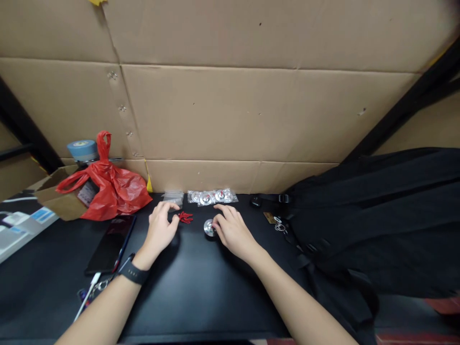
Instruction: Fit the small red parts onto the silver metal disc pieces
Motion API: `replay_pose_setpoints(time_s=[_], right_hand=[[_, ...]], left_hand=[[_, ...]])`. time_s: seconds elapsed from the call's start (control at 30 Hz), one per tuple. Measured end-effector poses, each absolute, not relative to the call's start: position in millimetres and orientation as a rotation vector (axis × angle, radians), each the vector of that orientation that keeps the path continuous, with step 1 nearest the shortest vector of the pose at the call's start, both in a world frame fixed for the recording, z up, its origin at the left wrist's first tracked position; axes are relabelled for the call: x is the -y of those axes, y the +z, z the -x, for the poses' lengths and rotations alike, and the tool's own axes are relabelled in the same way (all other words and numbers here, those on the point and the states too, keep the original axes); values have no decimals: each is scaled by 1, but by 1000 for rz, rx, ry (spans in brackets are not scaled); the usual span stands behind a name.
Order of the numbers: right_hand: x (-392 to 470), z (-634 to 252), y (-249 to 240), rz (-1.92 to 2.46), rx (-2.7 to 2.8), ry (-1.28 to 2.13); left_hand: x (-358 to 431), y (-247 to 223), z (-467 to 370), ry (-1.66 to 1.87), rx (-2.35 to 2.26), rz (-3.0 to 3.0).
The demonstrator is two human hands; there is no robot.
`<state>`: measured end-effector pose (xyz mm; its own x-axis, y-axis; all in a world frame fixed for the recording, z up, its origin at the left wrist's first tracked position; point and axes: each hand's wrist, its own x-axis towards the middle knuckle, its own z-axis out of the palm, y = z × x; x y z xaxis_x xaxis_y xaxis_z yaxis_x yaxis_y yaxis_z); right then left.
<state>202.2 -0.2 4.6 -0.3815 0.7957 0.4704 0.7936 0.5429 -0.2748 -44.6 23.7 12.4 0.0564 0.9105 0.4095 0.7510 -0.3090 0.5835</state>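
Observation:
A shiny round metal disc (209,228) stands slightly off the dark table, gripped at its right edge by the thumb and fingers of my right hand (232,230). My left hand (162,229) is beside a small bunch of red cords (186,217), its thumb and index finger curved and apart with nothing visible between them. Whether the thumb touches the cords I cannot tell. Behind the hands lie several similar discs in clear bags (212,196), some with red bits showing. Left of those is a stack of clear plastic bags (173,198).
A red plastic bag (111,189) rests by an open cardboard box (66,201) at left, near a phone (110,244) with a white cable (86,297). On the right are a black backpack (377,225) and keys (279,224). A cardboard wall (223,115) closes off the back.

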Motion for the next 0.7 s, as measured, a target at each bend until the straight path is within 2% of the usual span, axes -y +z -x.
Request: replay_pose_setpoints(time_s=[0.17, 0.47, 0.7], right_hand=[[5, -207, 16, 1227, 2341, 4], [7, -209, 17, 1101, 2416, 187], [-15, -234, 4, 1425, 2209, 177]], left_hand=[[-28, 3, 50, 824, -1680, -2409], [-25, -10, 46, 716, -1521, -2590], [-27, -14, 48, 671, -1526, -2618]])
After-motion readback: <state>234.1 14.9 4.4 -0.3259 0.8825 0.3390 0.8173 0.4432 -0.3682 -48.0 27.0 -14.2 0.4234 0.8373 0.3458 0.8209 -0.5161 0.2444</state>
